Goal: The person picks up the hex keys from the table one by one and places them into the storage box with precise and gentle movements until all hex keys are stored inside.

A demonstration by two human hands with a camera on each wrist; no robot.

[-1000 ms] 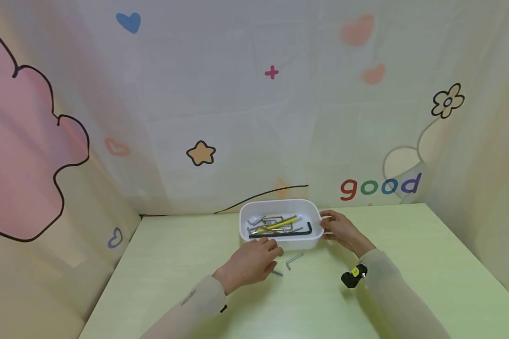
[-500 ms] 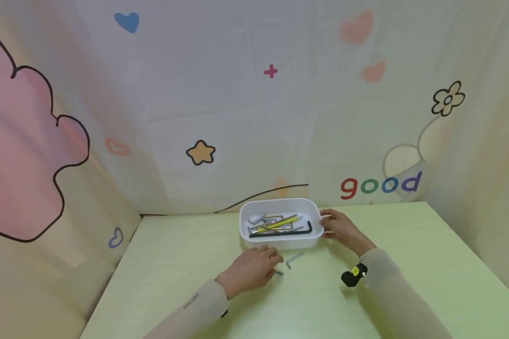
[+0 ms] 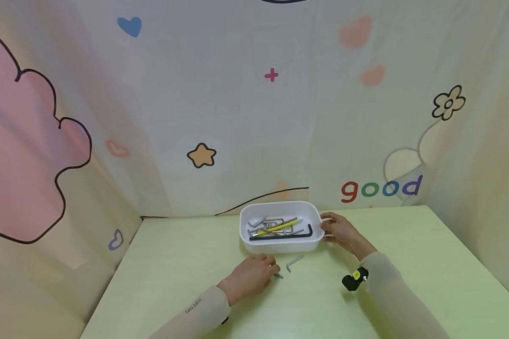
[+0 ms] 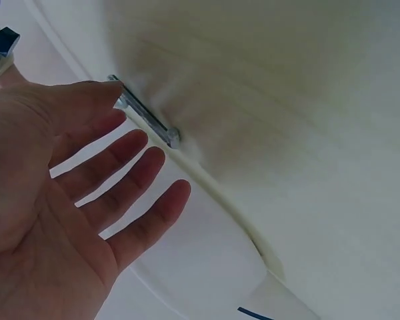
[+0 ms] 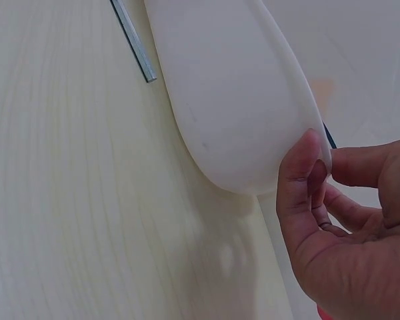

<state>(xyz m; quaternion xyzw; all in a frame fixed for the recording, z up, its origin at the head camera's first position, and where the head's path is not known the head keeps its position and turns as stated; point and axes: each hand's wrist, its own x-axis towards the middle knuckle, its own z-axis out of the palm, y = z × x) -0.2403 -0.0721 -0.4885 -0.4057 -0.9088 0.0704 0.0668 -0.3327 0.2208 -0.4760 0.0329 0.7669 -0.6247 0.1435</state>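
Note:
In the head view, a white plastic tub [image 3: 275, 247] stands toward the table's back. Several metal hex keys lie inside it, among them a long black hex key [image 3: 282, 238] and a yellow one [image 3: 276, 228]. My right hand [image 3: 343, 235] pinches the tub's right end at the rim, thumb and fingers on either side in the right wrist view. In front of the tub, my left hand [image 3: 251, 278] hovers low with loosely spread fingers. A small hex key [image 3: 279, 276] pokes out from beneath it, partly hidden. Another silver hex key [image 3: 294, 262] lies just right of those fingers.
The pale green table [image 3: 169, 263] ends at a printed curtain [image 3: 237, 117] close behind the tub. Curtain walls also flank both sides. A black wrist device [image 3: 354, 279] hangs at the right sleeve [image 3: 390, 282].
My left hand has drawn back from the tub's front edge toward me, its fingers lowering over the small hex key. My right hand and the tub stay in place.

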